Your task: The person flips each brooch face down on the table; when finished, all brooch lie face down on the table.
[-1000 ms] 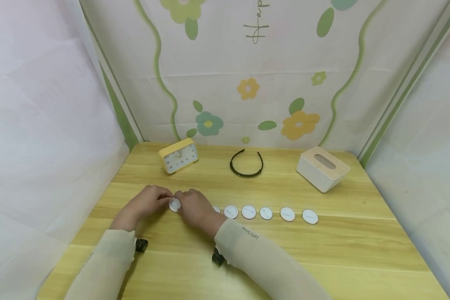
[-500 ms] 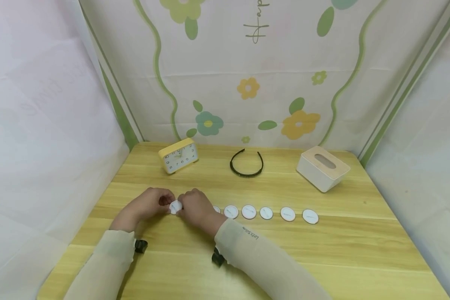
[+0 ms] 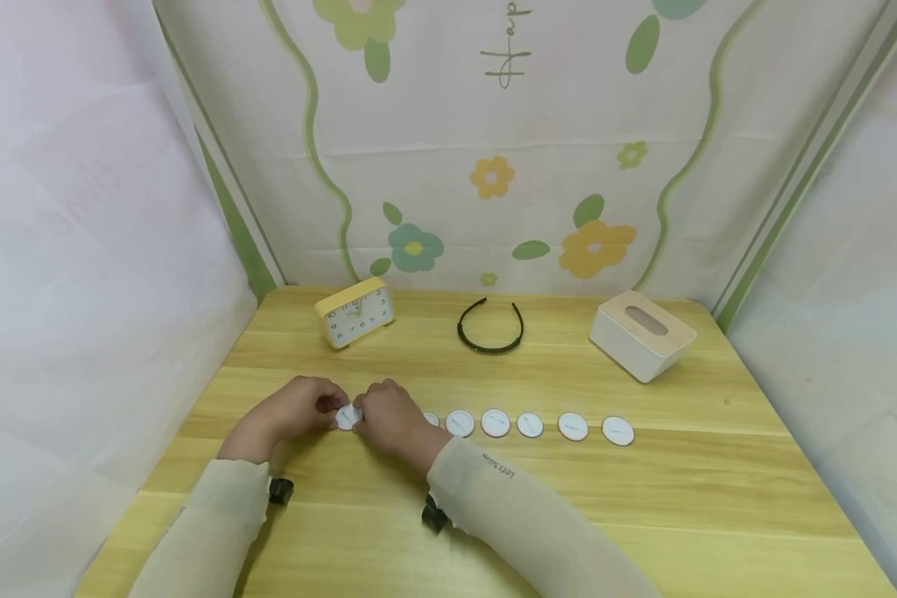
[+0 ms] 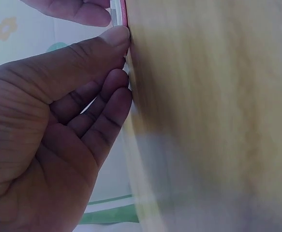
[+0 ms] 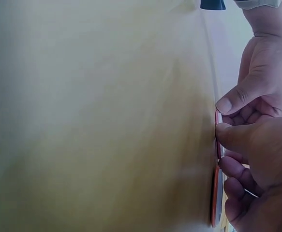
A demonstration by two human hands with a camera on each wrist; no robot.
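Note:
Between the two hands in the head view is a round white pin-back badge (image 3: 346, 417), its pin side up, low at the tabletop. My left hand (image 3: 297, 407) pinches its left edge; the left wrist view shows the thumb (image 4: 116, 36) at the badge's rim. From the other side my right hand (image 3: 390, 417) grips the right edge, thumb and curled fingers against it. In the right wrist view, the badge's red rim (image 5: 217, 118) sits flush along the wood, and a second red-rimmed badge (image 5: 216, 195) lies beside the right fingers.
A row of similar badges (image 3: 496, 423) runs rightward from the right hand, one partly hidden by it. Behind stand a yellow alarm clock (image 3: 359, 314), a black headband (image 3: 491, 347) and a tissue box (image 3: 635, 340). Printed cloth (image 3: 433, 124) walls the table (image 3: 538, 531).
The badge has come down from a raised, tilted pose to near flat on the table. The left fingers have shifted round its edge; the right hand has barely moved. The row stays put.

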